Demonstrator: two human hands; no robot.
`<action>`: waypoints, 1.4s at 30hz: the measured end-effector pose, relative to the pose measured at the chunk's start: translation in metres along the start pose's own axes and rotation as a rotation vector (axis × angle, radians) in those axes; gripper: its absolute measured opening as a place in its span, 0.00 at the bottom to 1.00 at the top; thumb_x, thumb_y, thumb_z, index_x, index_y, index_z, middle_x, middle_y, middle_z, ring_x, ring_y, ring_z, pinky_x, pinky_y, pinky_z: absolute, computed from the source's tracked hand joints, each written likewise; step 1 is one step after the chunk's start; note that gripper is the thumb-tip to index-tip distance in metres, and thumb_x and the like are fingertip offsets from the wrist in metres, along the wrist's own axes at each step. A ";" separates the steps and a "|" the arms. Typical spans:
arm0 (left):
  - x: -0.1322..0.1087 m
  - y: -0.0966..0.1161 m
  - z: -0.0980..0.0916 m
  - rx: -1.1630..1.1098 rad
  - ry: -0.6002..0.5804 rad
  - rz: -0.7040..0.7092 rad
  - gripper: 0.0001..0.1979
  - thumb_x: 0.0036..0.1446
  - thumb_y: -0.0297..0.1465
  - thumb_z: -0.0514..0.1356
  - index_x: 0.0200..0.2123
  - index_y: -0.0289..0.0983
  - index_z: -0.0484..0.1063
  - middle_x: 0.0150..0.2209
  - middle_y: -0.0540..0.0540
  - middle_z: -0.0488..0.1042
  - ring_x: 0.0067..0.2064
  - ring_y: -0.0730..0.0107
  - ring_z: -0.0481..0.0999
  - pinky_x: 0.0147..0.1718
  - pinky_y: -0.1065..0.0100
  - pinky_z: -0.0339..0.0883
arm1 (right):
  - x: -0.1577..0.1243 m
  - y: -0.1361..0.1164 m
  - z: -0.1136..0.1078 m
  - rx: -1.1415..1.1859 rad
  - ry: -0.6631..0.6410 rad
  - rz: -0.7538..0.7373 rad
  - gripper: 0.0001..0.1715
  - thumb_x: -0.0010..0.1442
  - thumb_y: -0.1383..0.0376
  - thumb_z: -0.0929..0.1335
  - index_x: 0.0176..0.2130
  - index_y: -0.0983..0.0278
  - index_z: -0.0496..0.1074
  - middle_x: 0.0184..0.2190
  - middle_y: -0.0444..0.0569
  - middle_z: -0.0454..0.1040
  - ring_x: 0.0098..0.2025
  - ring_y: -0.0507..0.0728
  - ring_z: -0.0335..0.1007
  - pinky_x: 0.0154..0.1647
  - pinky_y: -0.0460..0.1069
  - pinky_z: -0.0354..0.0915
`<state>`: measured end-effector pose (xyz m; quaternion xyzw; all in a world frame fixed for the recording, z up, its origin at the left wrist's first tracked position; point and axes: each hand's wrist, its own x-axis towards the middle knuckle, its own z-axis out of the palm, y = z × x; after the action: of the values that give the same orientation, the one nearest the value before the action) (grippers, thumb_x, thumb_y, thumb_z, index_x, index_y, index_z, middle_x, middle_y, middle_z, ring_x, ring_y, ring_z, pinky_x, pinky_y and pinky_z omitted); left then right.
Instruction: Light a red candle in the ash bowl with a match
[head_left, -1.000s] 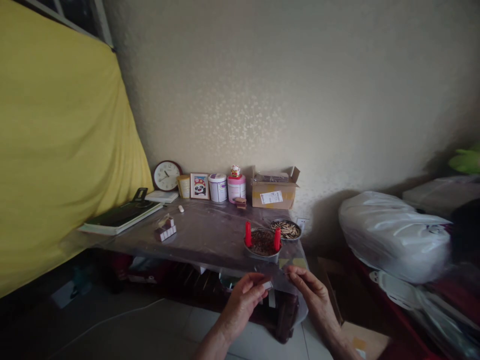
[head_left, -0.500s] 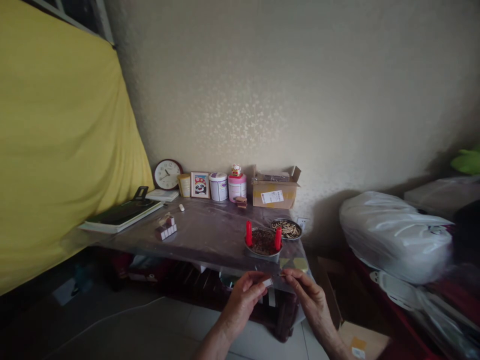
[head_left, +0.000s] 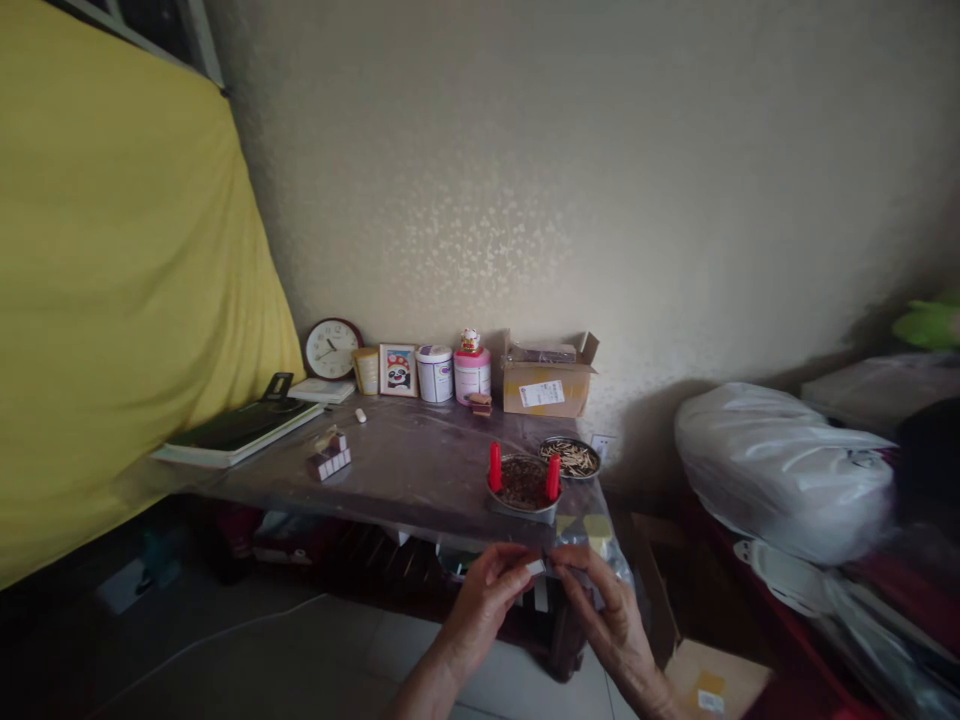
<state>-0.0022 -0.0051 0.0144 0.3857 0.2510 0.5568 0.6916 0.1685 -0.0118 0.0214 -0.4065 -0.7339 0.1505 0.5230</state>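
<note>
A yellow sheet (head_left: 112, 300) hangs along the left. The table (head_left: 420, 470) carries a carton (head_left: 547, 385) and a clock (head_left: 332, 349) at its back edge. A bowl (head_left: 519, 505) with two red candles (head_left: 495, 466) and a dish (head_left: 592, 468) of sticks sit near the front right corner. A white bag (head_left: 780, 465) lies to the right.

Just off that corner, in the air, the left hand (head_left: 480, 600) pinches a small matchbox (head_left: 535, 567) between thumb and fingertips. The right hand (head_left: 604, 615) has its fingertips drawn together at the matchbox's end. I cannot tell whether they pinch anything.

The matchbox looks light and made of thin card, so it should crush easily. It is probably best held by its narrow sides with a gentle pinch.
</note>
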 end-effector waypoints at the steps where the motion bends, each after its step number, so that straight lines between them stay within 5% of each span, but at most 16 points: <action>1: 0.000 -0.001 0.000 0.003 -0.002 0.007 0.09 0.48 0.28 0.65 0.36 0.37 0.75 0.40 0.46 0.77 0.45 0.64 0.72 0.46 0.64 0.62 | -0.001 -0.001 0.001 -0.013 0.003 0.015 0.09 0.61 0.61 0.64 0.41 0.58 0.71 0.36 0.48 0.77 0.40 0.57 0.74 0.41 0.49 0.69; 16: 0.002 0.006 -0.002 -0.059 0.023 0.020 0.07 0.51 0.31 0.63 0.35 0.37 0.74 0.37 0.47 0.77 0.44 0.65 0.74 0.46 0.64 0.63 | 0.013 -0.030 0.005 -0.121 0.151 0.076 0.06 0.61 0.63 0.63 0.38 0.59 0.70 0.35 0.47 0.77 0.39 0.56 0.74 0.43 0.49 0.68; 24: -0.001 0.012 0.001 -0.079 0.006 0.055 0.06 0.54 0.30 0.61 0.36 0.36 0.73 0.39 0.47 0.78 0.43 0.68 0.74 0.48 0.65 0.63 | 0.008 -0.026 0.015 -0.229 0.108 -0.055 0.08 0.62 0.69 0.62 0.38 0.60 0.69 0.38 0.49 0.75 0.41 0.55 0.73 0.42 0.49 0.68; 30: 0.004 0.009 -0.002 -0.101 0.040 0.062 0.06 0.51 0.31 0.63 0.34 0.35 0.74 0.35 0.47 0.78 0.40 0.67 0.75 0.45 0.65 0.64 | 0.011 -0.051 0.009 -0.230 0.259 -0.234 0.11 0.60 0.73 0.63 0.40 0.60 0.68 0.38 0.49 0.75 0.40 0.54 0.72 0.41 0.49 0.68; 34: 0.003 0.010 -0.001 -0.104 0.043 0.062 0.06 0.50 0.30 0.64 0.33 0.36 0.74 0.34 0.47 0.78 0.39 0.68 0.75 0.45 0.65 0.65 | 0.011 -0.035 0.013 -0.311 0.117 -0.316 0.14 0.60 0.74 0.62 0.43 0.59 0.69 0.39 0.50 0.76 0.40 0.56 0.72 0.42 0.51 0.68; 38: -0.001 0.013 0.000 -0.075 0.034 0.043 0.05 0.52 0.30 0.63 0.34 0.36 0.73 0.38 0.46 0.79 0.42 0.68 0.75 0.48 0.65 0.64 | 0.010 0.003 0.012 -0.380 0.238 -0.089 0.09 0.61 0.69 0.62 0.38 0.60 0.70 0.34 0.48 0.76 0.36 0.56 0.72 0.37 0.50 0.68; 42: -0.001 0.014 0.000 -0.074 0.044 0.031 0.06 0.52 0.31 0.63 0.34 0.35 0.72 0.41 0.43 0.78 0.43 0.67 0.75 0.48 0.64 0.63 | 0.013 0.002 0.000 -0.226 0.363 0.066 0.06 0.60 0.64 0.63 0.35 0.61 0.70 0.35 0.47 0.74 0.37 0.55 0.70 0.39 0.49 0.65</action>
<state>-0.0108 -0.0052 0.0261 0.3514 0.2395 0.5847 0.6908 0.1674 -0.0006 0.0284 -0.5067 -0.6263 0.0086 0.5925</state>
